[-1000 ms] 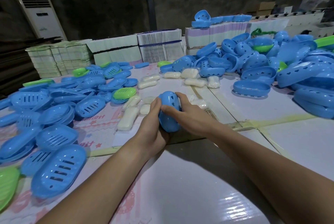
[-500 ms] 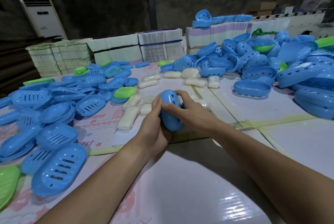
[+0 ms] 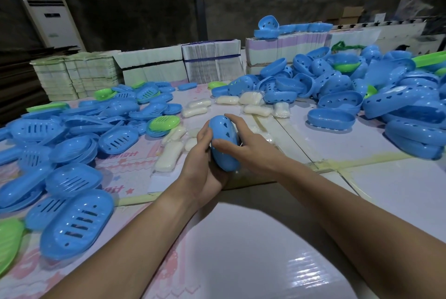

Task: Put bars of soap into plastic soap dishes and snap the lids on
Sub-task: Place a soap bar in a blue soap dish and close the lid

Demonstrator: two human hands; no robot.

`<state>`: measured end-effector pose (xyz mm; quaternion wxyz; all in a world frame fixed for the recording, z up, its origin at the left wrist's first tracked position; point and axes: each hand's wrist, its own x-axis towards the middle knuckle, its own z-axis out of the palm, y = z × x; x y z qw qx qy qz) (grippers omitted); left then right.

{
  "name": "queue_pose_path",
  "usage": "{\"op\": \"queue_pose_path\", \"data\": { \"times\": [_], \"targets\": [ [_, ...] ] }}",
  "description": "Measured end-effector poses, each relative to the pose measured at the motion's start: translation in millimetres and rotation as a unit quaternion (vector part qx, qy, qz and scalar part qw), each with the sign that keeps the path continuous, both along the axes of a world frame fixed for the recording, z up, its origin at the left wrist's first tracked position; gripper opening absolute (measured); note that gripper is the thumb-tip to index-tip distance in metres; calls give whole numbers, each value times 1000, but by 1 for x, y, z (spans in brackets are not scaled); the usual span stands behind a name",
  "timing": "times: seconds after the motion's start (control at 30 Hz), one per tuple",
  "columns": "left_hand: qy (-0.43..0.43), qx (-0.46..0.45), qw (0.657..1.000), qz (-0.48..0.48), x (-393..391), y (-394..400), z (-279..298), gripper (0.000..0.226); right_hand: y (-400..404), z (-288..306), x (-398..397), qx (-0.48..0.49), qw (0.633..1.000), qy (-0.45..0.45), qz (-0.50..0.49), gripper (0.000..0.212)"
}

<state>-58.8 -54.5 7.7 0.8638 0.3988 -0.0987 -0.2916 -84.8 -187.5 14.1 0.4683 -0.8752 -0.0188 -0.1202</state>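
Observation:
A closed blue soap dish (image 3: 223, 144) stands on its long edge at the table's middle, held between both hands. My left hand (image 3: 201, 166) cups its left side and underside. My right hand (image 3: 243, 145) grips it from the right, thumb across the front and fingers over the far side. Its contents are hidden. Wrapped white soap bars (image 3: 169, 157) lie just left of and behind the hands, with more soap bars (image 3: 255, 109) further back. Blue slotted lids (image 3: 74, 222) are heaped on the left; deep blue dish bases (image 3: 331, 119) are piled on the right.
A few green lids (image 3: 164, 122) are mixed into the left heap. Stacks of flat cartons (image 3: 210, 63) line the table's far edge. A white floor air conditioner (image 3: 48, 14) stands at the back left. Glossy white board (image 3: 241, 255) covers the near table.
The dish has tilted a little further upright and shifted slightly within my hands; my right fingers have moved along its far side. The piles have not moved.

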Motion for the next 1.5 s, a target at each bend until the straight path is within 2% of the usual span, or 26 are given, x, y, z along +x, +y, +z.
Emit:
{"op": "queue_pose_path", "data": {
  "times": [0.17, 0.3, 0.57, 0.63, 0.77, 0.9, 1.07, 1.17, 1.3, 1.43, 1.5],
  "targets": [
    [-28, 28, 999, -17, 1, 2, 2, 49, -1, 7, -4, -45, 998, -1, -46, 82],
    [-42, 22, 999, 3, 5, 4, 4, 43, -22, 15, -16, -144, 982, -4, -121, 91],
    [-51, 76, 996, -11, 14, 2, -10, 49, -133, 43, -92, -281, 913, 37, -292, 84],
    [-62, 82, 994, -30, 14, -1, -14, 51, -170, 50, -115, -285, 897, 64, -331, 79],
    [-91, 90, 990, -63, 10, -8, -22, 56, -240, 56, -162, -216, 883, 121, -398, 72],
    [-107, 81, 988, -79, 10, -9, -25, 58, -292, 55, -196, -198, 843, 140, -480, 66],
    [-120, 81, 982, -118, 12, -8, -30, 58, -327, 33, -209, -251, 783, 253, -510, 65],
    [-124, 80, 981, -124, 15, -8, -30, 59, -337, 28, -211, -258, 756, 267, -539, 48],
    [-147, 86, 976, -139, 18, -7, -30, 77, -344, 29, -210, -262, 721, 299, -567, 48],
    [-154, 91, 974, -142, 22, -6, -33, 83, -349, 26, -206, -307, 668, 321, -597, 38],
    [-150, 95, 974, -142, 24, -6, -34, 83, -353, 25, -206, -333, 655, 316, -600, 34]
  ]
}}
